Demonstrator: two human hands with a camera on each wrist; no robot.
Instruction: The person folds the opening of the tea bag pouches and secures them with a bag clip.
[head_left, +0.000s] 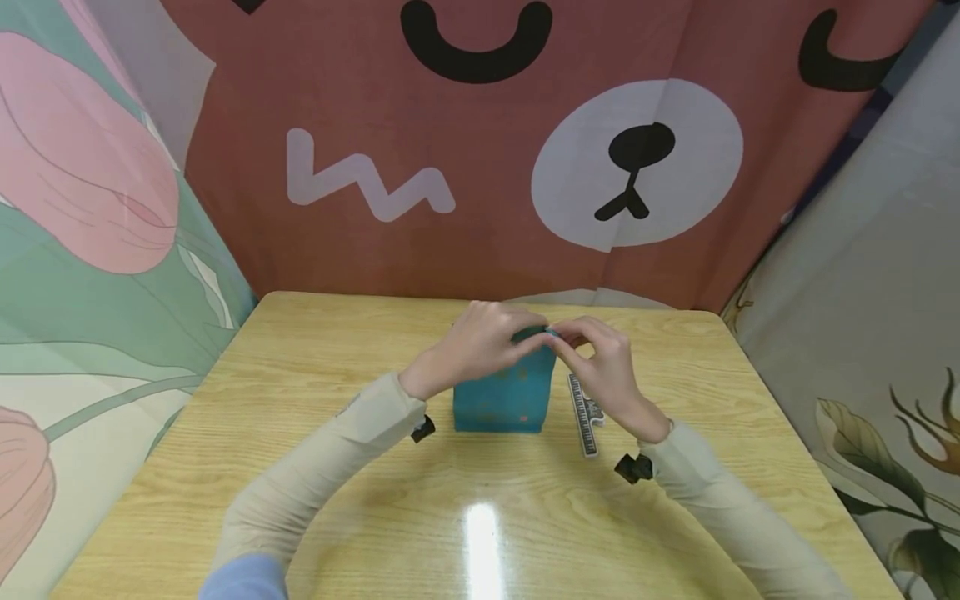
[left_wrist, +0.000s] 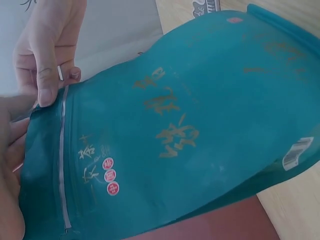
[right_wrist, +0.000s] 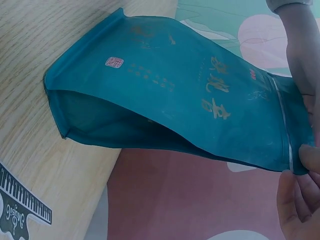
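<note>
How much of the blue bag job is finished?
Looks done: the teal bag is standing on the table. In hand: the left hand and right hand hold its top edge, near the pale strip. Probably left: opening or closing that top; I can't tell which. The piano-patterned piece lies untouched beside the bag.

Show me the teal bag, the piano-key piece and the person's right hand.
Teal bag (left_wrist: pixel 215 120), left wrist view: the middle of its printed side.
Piano-key piece (head_left: pixel 582 418), head view: its keyboard strip.
Right hand (head_left: pixel 609 372), head view: its middle, below the knuckles.
</note>
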